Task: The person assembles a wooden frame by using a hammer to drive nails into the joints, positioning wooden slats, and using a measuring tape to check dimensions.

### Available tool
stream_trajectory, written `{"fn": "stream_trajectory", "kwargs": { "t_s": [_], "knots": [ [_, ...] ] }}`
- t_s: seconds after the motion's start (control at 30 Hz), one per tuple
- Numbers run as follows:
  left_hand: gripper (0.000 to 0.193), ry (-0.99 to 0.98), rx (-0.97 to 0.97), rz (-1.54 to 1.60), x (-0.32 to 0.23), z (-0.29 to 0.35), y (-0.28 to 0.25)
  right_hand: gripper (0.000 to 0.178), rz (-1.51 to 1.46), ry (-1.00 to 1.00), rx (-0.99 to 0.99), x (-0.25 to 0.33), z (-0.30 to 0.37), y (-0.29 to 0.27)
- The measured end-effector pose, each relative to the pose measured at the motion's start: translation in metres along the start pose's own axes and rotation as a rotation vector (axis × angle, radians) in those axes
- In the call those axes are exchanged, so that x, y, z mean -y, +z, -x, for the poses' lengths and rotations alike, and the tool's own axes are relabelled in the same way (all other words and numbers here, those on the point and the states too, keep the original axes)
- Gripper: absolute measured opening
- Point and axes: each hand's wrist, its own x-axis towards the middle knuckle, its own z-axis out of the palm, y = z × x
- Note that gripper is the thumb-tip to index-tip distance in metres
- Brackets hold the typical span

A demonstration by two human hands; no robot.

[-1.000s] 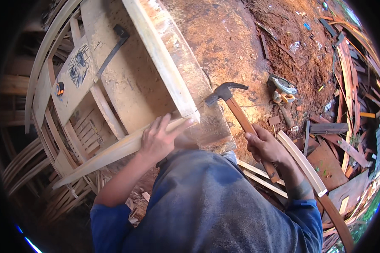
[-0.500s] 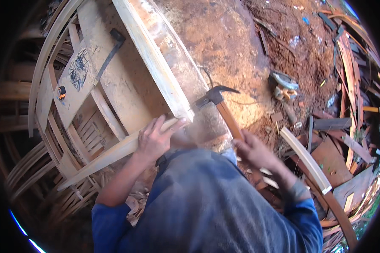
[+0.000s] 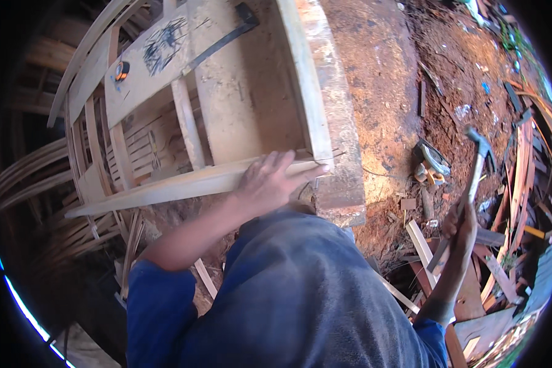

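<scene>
My left hand (image 3: 267, 182) is closed over a pale wooden rail (image 3: 165, 191), close to where it meets another wooden rail (image 3: 306, 80) at the frame's corner. Its thumb and fingers press on the rail's end. Thin dark nails (image 3: 339, 153) seem to stick out at that corner, too small to make out well. Off to the right, my right hand (image 3: 461, 226) is wrapped round the handle of a claw hammer (image 3: 479, 147). The hammer is raised and away from the wood, its head up and slightly blurred.
On the frame's panel lie a heap of nails (image 3: 164, 44), a round orange-and-black object (image 3: 121, 71) and a dark try square (image 3: 224, 42). A worn wooden bench (image 3: 343, 184) supports the corner. A grey tool (image 3: 432, 158) and scattered wood scraps (image 3: 509, 251) lie on the ground at right.
My right hand has swung the hammer from beside the corner out to the right. The frame sits further right in view, and my left hand still grips the rail near its end.
</scene>
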Motion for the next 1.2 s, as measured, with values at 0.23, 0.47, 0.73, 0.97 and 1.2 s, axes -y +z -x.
{"fn": "stream_trajectory", "kwargs": {
  "t_s": [0.23,0.47,0.73,0.97,1.2],
  "knots": [
    [0.079,-0.018,0.035,0.036,0.004,0.005,0.008,0.029,0.49,0.221,0.403,-0.054,0.052,0.105],
    [0.071,0.031,-0.023,-0.004,0.001,0.001,0.006,0.028,0.626,0.171,0.061,-0.01,0.034,0.057],
    [0.065,0.028,-0.045,-0.042,0.0,-0.003,0.016,0.036,0.009,-0.267,-0.159,-0.003,-0.015,0.029],
    [0.059,0.062,-0.022,-0.09,0.004,0.003,0.015,0.037,0.397,0.277,0.327,-0.009,0.037,0.04],
    [0.066,0.004,-0.015,-0.018,0.0,0.001,0.015,0.028,0.009,-0.241,-0.114,-0.025,-0.014,0.033]
  ]
}}
